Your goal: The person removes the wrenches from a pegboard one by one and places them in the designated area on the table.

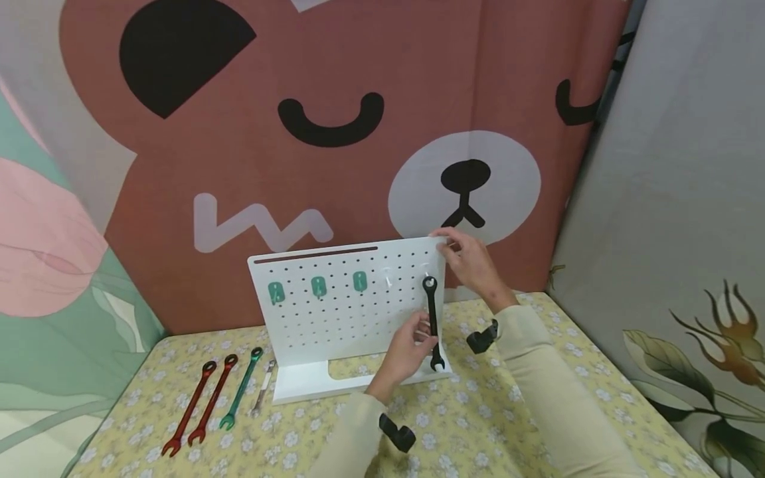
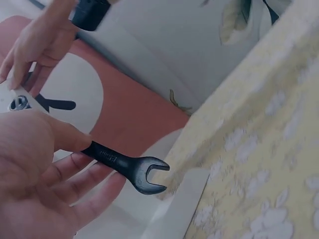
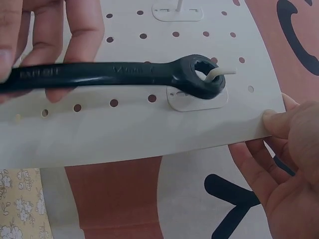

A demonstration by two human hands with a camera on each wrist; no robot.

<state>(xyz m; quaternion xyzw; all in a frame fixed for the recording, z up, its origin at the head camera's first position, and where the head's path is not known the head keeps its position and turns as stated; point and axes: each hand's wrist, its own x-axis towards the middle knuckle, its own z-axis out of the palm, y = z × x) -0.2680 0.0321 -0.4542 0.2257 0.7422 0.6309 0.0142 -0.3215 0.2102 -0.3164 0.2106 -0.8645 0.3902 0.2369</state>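
Note:
A black combination wrench (image 1: 433, 312) hangs upright along the right side of a white pegboard (image 1: 335, 318), its ring end uppermost. In the right wrist view, the ring (image 3: 192, 77) is around the tip of a white hook (image 3: 224, 71) on the board. My left hand (image 1: 408, 348) pinches the shank low down, thumb on one side and fingers on the other; the open end (image 2: 149, 177) sticks out past them. At the board's top right corner, my right hand (image 1: 472, 262) grips the edge, with the thumb (image 3: 276, 123) on the front face and the fingers partly hidden behind.
Three green hooks (image 1: 319, 287) and a clear one (image 1: 387, 277) are on the board. Left of its base lie two red wrenches (image 1: 194, 408), a green wrench (image 1: 242, 388) and a small silver wrench (image 1: 263, 388) on the floral tablecloth (image 1: 478, 411). A bear-print curtain (image 1: 239, 166) hangs behind.

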